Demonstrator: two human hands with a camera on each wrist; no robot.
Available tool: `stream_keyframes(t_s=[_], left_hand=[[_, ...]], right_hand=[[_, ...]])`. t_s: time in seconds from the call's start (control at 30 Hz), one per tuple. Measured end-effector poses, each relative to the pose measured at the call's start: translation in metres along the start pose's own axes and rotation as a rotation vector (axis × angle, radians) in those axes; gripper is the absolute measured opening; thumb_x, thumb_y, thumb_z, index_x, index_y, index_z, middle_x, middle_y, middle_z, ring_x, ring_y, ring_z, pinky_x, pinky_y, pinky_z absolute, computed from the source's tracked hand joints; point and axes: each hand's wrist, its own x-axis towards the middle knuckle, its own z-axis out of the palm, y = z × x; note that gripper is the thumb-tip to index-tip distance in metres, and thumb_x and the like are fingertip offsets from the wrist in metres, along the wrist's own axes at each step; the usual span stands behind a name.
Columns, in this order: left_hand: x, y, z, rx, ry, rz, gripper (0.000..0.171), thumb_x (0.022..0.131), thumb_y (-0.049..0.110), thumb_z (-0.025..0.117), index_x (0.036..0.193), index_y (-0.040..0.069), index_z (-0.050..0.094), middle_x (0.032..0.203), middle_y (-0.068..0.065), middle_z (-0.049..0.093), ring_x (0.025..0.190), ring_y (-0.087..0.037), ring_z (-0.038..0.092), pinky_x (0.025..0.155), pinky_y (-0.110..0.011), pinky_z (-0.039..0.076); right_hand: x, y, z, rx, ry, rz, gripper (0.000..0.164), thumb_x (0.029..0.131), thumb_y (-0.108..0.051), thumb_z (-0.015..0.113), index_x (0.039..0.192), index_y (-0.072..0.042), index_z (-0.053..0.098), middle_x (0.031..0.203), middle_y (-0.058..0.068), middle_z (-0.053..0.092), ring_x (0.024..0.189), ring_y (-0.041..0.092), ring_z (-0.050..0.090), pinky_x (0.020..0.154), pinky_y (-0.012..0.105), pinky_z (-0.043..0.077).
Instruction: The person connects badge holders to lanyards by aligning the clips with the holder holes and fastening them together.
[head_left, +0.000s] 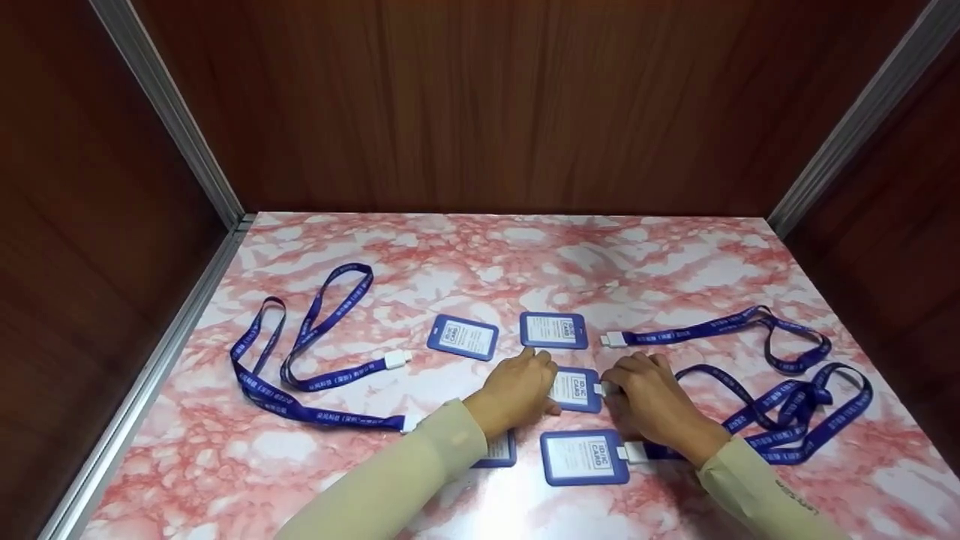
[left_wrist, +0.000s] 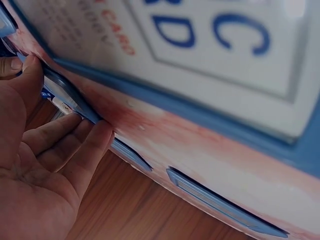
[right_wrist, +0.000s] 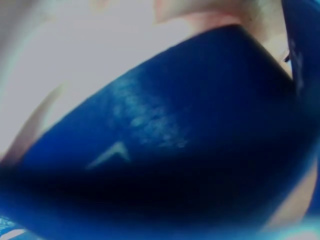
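- The left hand (head_left: pixel 517 390) holds the middle ID card (head_left: pixel 576 391), thumb bent in toward the fingers.
- The right hand (head_left: pixel 651 401) has its fingers curled at the card's other end, pinching a white clip (head_left: pixel 599 389) (mostly hidden there).
- That card sits above the bench (head_left: pixel 480 259), between a farther card (head_left: pixel 554 330) and a nearer card (head_left: pixel 585 457) joined to a strap.
- Another card (head_left: pixel 462 337) lies farther left.
- Two blue straps (head_left: pixel 334 375) lie looped on the left.
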Motion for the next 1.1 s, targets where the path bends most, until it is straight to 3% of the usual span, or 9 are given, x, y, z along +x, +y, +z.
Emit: stream_keyframes(t_s=[0.5, 0.83, 1.1], left_hand=[[-0.001, -0.001, 0.000, -0.023, 0.008, -0.003, 0.063, 0.086, 0.054, 0.078, 0.124, 0.005, 0.067, 0.115, -0.004, 0.063, 0.106, -0.020, 0.059, 0.087, -0.033, 0.056], [-0.005, -0.009, -0.007, -0.025, 0.033, -0.005, 0.062, 0.089, 0.056, 0.074, 0.123, 0.005, 0.067, 0.117, -0.006, 0.063, 0.110, -0.023, 0.060, 0.093, -0.035, 0.055], [-0.011, -0.018, -0.013, -0.046, 0.051, -0.011, 0.061, 0.090, 0.055, 0.073, 0.123, 0.005, 0.066, 0.116, -0.006, 0.063, 0.107, -0.022, 0.060, 0.092, -0.035, 0.056]], right_hand=[[0.000, 0.001, -0.004, -0.006, -0.033, 0.016, 0.021, 0.076, -0.006, 0.083, 0.096, -0.009, 0.075, 0.092, 0.002, 0.070, 0.088, 0.024, 0.060, 0.081, 0.043, 0.036], [0.001, -0.001, -0.007, -0.004, -0.104, 0.069, 0.025, 0.081, -0.018, 0.086, 0.103, -0.010, 0.076, 0.099, 0.002, 0.071, 0.095, 0.024, 0.060, 0.086, 0.044, 0.036], [0.001, 0.001, -0.007, 0.003, -0.064, 0.050, 0.023, 0.083, -0.017, 0.084, 0.103, -0.008, 0.076, 0.098, 0.004, 0.072, 0.093, 0.025, 0.059, 0.086, 0.045, 0.037]])
